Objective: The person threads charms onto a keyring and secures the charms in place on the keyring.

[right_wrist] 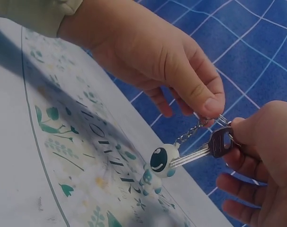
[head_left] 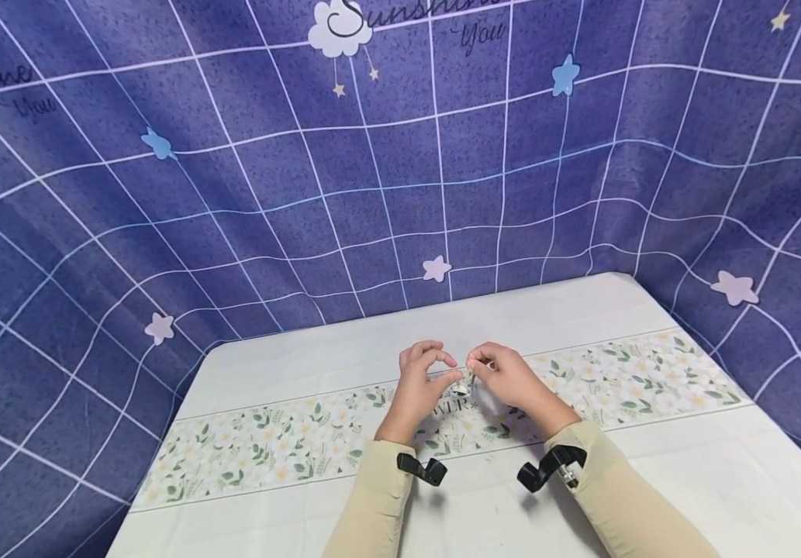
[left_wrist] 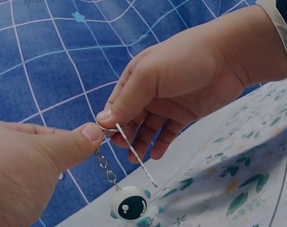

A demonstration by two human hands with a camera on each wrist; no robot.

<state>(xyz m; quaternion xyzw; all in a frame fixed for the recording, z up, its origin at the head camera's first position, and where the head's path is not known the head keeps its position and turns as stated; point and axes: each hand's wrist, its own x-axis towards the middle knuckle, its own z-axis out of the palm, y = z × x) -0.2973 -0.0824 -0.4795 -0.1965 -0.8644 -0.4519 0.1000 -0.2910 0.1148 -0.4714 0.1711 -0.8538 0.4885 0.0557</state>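
Note:
Over the middle of the table, my left hand (head_left: pixel 417 387) and right hand (head_left: pixel 508 378) meet thumb to thumb at a metal split ring (left_wrist: pixel 109 130). My left thumb and fingertip pinch the ring's side where a chain (left_wrist: pixel 103 164) joins it. From that chain dangles a small white astronaut charm (left_wrist: pixel 129 203) with a dark visor. The other side of the ring is pinched by my right thumb and fingers. Beside them a key (right_wrist: pixel 200 153) with a dark head hangs on the ring, its silver blade pointing toward the charm in the right wrist view. Fingers partly hide the ring.
A white table (head_left: pixel 288 360) lies beneath, with a printed band of flowers (head_left: pixel 267 446) and lettering across it. Behind and at the sides hangs a blue curtain (head_left: pixel 316 232) with grid lines and stars. Black camera mounts (head_left: pixel 552 467) sit on both wrists.

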